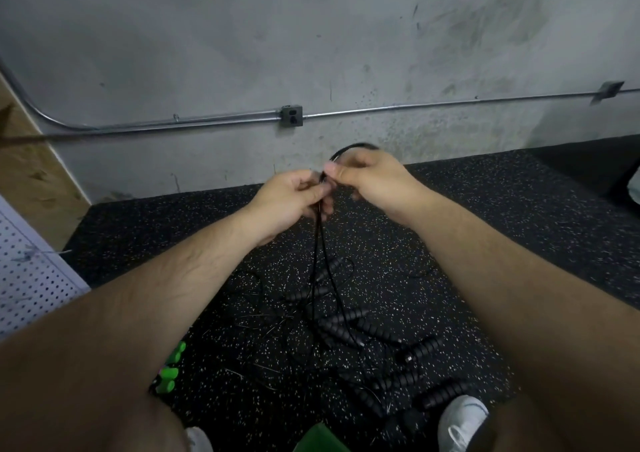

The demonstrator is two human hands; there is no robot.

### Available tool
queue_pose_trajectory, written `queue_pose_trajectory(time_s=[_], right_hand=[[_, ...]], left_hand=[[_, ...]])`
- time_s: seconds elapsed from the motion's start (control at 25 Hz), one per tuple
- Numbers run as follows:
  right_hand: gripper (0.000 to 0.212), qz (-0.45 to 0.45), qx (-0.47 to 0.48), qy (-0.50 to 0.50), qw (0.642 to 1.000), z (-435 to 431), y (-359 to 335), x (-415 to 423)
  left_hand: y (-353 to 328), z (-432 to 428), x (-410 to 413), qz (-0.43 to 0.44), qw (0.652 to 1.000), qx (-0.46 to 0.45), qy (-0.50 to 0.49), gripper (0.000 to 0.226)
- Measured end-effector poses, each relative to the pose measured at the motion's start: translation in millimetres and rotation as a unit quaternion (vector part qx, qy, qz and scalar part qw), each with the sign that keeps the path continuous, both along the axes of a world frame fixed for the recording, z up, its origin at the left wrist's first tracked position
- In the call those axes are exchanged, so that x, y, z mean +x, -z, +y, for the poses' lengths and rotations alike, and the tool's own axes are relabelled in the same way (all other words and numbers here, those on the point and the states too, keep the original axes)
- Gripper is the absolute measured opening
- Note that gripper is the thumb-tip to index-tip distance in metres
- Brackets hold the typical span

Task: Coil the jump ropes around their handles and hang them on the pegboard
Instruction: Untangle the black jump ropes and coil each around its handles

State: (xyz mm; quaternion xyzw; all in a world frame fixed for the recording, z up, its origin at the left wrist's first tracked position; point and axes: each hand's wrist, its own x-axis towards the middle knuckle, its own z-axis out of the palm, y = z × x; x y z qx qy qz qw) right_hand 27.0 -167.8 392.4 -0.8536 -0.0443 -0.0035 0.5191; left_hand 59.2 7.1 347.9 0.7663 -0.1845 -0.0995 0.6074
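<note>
**Rope [317, 243] pinched at centre frame**

The left hand [291, 198] and right hand [370, 177] meet at centre, fingers curled, both pinching the black rope. It loops above the right hand and hangs toward the floor [485, 226]. Handles [341, 318] lie tangled at lower centre. The pegboard [31, 278] is at the left edge.

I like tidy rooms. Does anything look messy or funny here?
Yes. Black jump ropes lie tangled in a heap on the speckled floor, handles pointing every way, thin cords crossing. The left hand and right hand pinch one rope hanging down toward it.
</note>
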Motion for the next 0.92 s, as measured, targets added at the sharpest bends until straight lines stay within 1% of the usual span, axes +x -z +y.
queue_pose_trajectory(time_s=[0.08, 0.12, 0.16, 0.24, 0.28, 0.36, 0.4, 0.48, 0.56, 0.64, 0.68, 0.8, 0.88, 0.92], right_hand=[[0.035, 0.062, -0.083, -0.081, 0.991, -2, 12, -13], [0.033, 0.088, -0.119, -0.105, 0.983, 0, 20, -19], [0.027, 0.096, -0.134, -0.108, 0.981, 3, 26, -22], [0.020, 0.064, -0.129, -0.071, 0.987, 6, 30, -22], [0.017, 0.042, -0.128, -0.047, 0.990, 5, 27, -20], [0.013, 0.000, -0.115, -0.005, 0.993, 1, 14, -14], [0.015, -0.014, -0.101, 0.016, 0.995, -1, 8, -10], [0.021, -0.026, -0.075, 0.042, 0.996, -3, 0, -2], [0.025, -0.031, -0.077, 0.044, 0.996, -1, -6, 0], [0.027, -0.046, -0.073, 0.050, 0.995, 4, -8, 2], [0.026, -0.055, -0.064, 0.053, 0.995, 6, -9, 2], [0.022, -0.083, -0.023, 0.065, 0.994, 5, -10, 1], [0.022, -0.078, -0.007, 0.059, 0.995, -3, -12, -4], [0.023, -0.057, -0.011, 0.035, 0.998, -7, -12, -9]], left_hand=[[-8, -6, 5, -0.022, 0.998, -0.025, -0.046, 0.012], [-12, -10, 7, -0.025, 0.998, -0.038, -0.053, 0.012], [-15, -13, 9, -0.023, 0.997, -0.057, -0.053, 0.012], [-22, -18, 6, -0.021, 0.995, -0.078, -0.053, 0.016], [-24, -18, 3, -0.017, 0.996, -0.065, -0.051, 0.022], [-21, -12, -3, 0.004, 1.000, -0.016, -0.021, 0.035], [-17, -7, -8, 0.026, 1.000, 0.001, 0.005, 0.035], [-8, -2, -19, 0.049, 0.995, 0.055, 0.067, 0.025], [3, -2, -20, 0.016, 0.989, 0.118, 0.086, 0.031], [6, -6, -19, -0.017, 0.990, 0.121, 0.074, 0.035], [5, -8, -17, -0.027, 0.991, 0.114, 0.066, 0.033], [1, -19, -14, -0.046, 0.994, 0.097, 0.030, 0.016], [-5, -23, -12, -0.064, 0.995, 0.078, -0.008, 0.017], [-9, -23, -8, -0.081, 0.994, 0.070, -0.027, 0.017]])
